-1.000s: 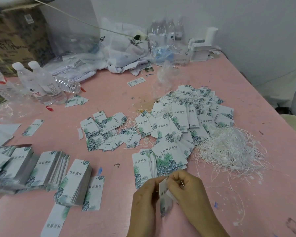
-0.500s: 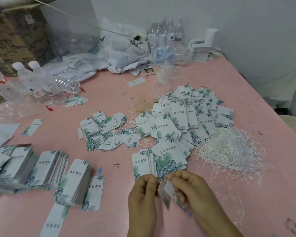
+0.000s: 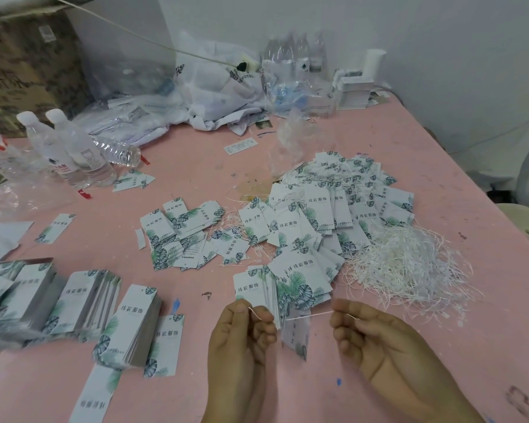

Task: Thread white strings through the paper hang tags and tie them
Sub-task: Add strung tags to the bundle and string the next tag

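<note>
Since half a second ago I log both hands drawn apart. Left hand [image 3: 242, 334]: pinches one end of white string [image 3: 309, 315]. Right hand [image 3: 379, 340]: pinches the other end; string taut between them. Hang tag [image 3: 297, 334]: hangs from the string, blurred, near the table's [image 3: 440, 178] front edge. Loose strings pile [image 3: 409, 267]: toward the right edge. Stacked tags [image 3: 135, 328]: front-left.

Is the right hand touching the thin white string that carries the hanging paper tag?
Touching. In the head view the right hand pinches one end of the thin white string, pulled taut from its fingertips.
</note>
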### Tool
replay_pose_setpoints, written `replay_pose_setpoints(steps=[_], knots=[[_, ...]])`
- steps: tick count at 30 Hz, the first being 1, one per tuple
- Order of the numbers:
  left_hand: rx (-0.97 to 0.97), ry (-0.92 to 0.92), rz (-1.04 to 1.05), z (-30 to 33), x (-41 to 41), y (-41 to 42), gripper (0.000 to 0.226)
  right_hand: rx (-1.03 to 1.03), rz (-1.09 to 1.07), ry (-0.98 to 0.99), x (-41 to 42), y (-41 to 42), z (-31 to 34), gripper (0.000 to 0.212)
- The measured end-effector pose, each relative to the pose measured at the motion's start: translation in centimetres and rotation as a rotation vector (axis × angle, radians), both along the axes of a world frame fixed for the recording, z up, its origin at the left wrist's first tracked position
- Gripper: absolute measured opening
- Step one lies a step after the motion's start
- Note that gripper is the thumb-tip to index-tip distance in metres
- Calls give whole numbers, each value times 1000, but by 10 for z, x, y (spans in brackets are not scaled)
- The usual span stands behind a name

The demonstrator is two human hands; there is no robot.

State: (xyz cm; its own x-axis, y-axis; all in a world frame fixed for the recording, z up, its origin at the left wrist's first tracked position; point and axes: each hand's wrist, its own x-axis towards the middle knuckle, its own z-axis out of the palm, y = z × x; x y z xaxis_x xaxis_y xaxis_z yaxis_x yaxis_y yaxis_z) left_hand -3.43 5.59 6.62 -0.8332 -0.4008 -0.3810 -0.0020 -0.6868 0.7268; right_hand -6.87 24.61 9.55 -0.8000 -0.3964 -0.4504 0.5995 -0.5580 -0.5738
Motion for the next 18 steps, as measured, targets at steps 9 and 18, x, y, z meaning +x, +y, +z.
replay_pose_setpoints(steps=[9,18], knots=[[-97,49,-90,12,5,8,15,563,66,426,7,-12,10,31],[-176,69,-184,15,8,11,25,713,-51,524,5,-30,15,24]])
